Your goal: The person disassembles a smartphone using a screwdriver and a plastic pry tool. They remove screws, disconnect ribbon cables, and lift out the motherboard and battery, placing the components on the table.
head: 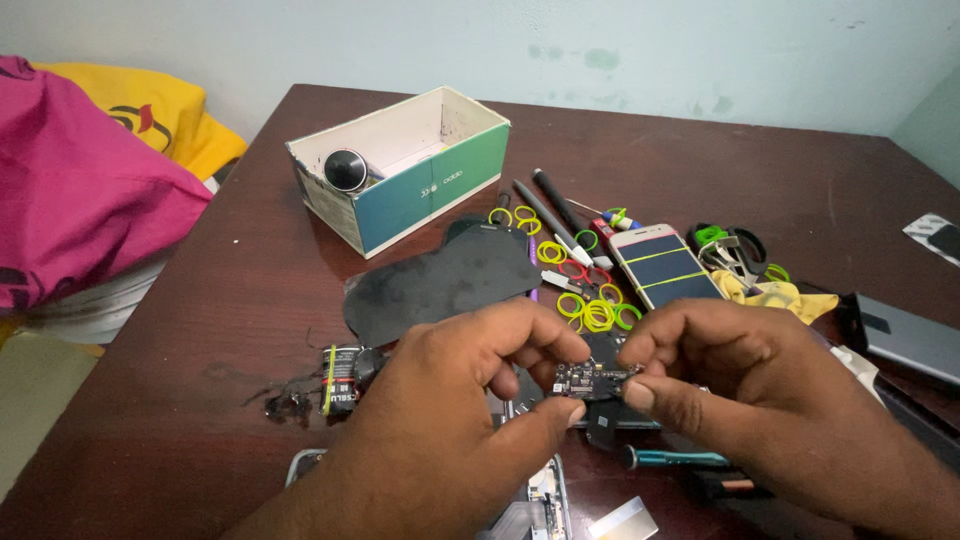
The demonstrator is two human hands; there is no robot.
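Dark brown wood makes up the surface point(250, 300), which stands by a pale wall. Both hands meet near the front edge and pinch a small black circuit board point(590, 379) between them. The left hand point(455, 385) grips its left end with thumb and fingers. The right hand point(730, 365) grips its right end the same way. Behind the board lie yellow and green rubber rings point(590, 310), a phone point(665, 265) with bands around it, and some pens point(550, 215). An open box point(420, 180) sits farther back. A small battery point(340, 380) lies to the left.
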